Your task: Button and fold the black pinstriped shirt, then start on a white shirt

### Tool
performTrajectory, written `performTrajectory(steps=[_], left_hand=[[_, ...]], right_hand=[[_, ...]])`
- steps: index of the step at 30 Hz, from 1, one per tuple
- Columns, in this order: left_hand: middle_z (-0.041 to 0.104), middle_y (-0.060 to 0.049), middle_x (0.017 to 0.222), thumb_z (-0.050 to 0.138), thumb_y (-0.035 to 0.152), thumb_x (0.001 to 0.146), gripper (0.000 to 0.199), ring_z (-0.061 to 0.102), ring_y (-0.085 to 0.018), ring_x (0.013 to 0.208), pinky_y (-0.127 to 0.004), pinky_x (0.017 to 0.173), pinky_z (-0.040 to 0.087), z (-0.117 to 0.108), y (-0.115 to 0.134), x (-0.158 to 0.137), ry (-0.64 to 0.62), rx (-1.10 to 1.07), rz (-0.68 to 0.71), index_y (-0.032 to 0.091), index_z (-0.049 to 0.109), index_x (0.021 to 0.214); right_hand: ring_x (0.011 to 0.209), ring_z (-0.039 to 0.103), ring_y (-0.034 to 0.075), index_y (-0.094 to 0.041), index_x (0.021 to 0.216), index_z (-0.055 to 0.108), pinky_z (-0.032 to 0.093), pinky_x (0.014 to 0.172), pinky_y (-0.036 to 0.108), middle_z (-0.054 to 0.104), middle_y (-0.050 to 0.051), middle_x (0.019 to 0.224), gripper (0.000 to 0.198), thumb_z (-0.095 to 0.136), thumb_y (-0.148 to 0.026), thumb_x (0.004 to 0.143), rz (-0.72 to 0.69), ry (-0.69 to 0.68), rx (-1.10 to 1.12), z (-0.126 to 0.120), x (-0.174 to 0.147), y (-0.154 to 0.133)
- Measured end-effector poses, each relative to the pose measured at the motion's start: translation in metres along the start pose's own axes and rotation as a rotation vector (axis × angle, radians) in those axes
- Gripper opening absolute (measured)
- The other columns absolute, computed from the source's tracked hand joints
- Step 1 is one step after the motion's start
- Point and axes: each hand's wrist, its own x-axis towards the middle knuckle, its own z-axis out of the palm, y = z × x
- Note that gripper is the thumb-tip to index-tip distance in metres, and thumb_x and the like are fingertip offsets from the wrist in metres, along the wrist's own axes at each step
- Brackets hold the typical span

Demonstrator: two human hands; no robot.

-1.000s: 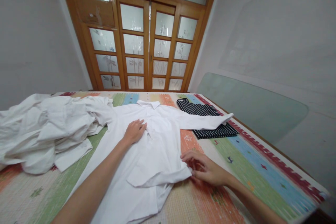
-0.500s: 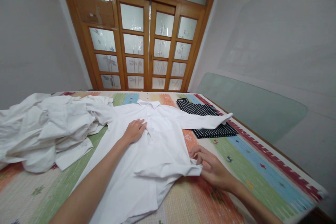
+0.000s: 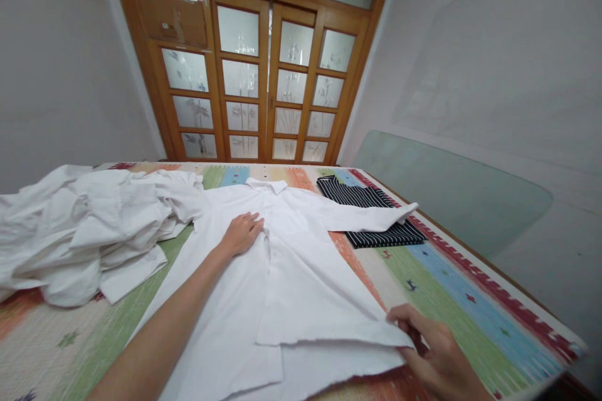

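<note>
A white collared shirt [image 3: 301, 288] lies spread on the table, its collar at the far end and one sleeve stretched out to the right. My left hand [image 3: 243, 233] rests flat on the chest of the shirt, near the front opening, fingers loosely extended. At the lower right, my right hand [image 3: 426, 344] pinches the hem corner of the front panel and holds it drawn out sideways. Below that panel, the back layer of the shirt shows. The sleeve's cuff overlaps a folded black-and-white striped garment [image 3: 385, 239].
A heap of crumpled white clothes [image 3: 79, 232] lies at the left, touching the shirt. A colourful patterned cloth [image 3: 451, 288] covers the table. A pale green glass panel [image 3: 451, 188] leans by the right wall. Wooden doors [image 3: 263, 75] stand beyond.
My right hand has moved right and towards me, pulling the folded-over front panel out flat. My left hand has stayed in place on the shirt.
</note>
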Motion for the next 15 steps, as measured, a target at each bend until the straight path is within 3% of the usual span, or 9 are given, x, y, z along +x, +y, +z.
performTrajectory(steps=[4,6,10,15], left_hand=[[0.055,-0.004,0.140,0.032,0.040,0.097,0.047,0.044,-0.026,0.135,-0.042,0.113,0.032,0.000,-0.001,0.000,-0.031,0.034,0.003,0.022,0.065,0.125],[0.054,-0.005,0.142,0.035,0.040,0.095,0.047,0.043,-0.026,0.136,-0.041,0.113,0.032,0.000,-0.001,0.000,-0.043,0.052,0.001,0.022,0.062,0.129],[0.052,-0.005,0.144,0.038,0.035,0.093,0.046,0.042,-0.026,0.137,-0.042,0.113,0.031,-0.001,0.000,0.000,-0.057,0.065,0.003,0.021,0.060,0.131],[0.047,-0.006,0.148,0.034,0.028,0.095,0.047,0.038,-0.025,0.140,-0.044,0.114,0.028,-0.005,0.001,-0.005,-0.092,0.084,0.032,0.021,0.054,0.136]], right_hand=[[0.060,0.064,0.018,-0.029,0.099,0.059,0.045,0.057,0.026,0.067,-0.001,0.072,0.028,0.052,-0.013,0.078,-0.047,-0.184,-0.116,-0.001,-0.020,0.016],[0.067,0.067,0.020,-0.029,0.100,0.059,0.046,0.059,0.027,0.070,0.001,0.080,0.024,0.052,-0.016,0.081,-0.058,-0.210,-0.155,0.001,-0.028,0.022],[0.062,0.066,0.019,-0.031,0.093,0.060,0.047,0.056,0.028,0.070,0.001,0.077,0.017,0.054,-0.019,0.083,-0.095,-0.250,-0.175,-0.004,-0.032,0.025],[0.066,0.067,0.021,-0.032,0.099,0.064,0.047,0.056,0.029,0.070,0.005,0.090,0.019,0.063,-0.028,0.081,-0.156,-0.272,-0.220,-0.024,-0.012,0.004]])
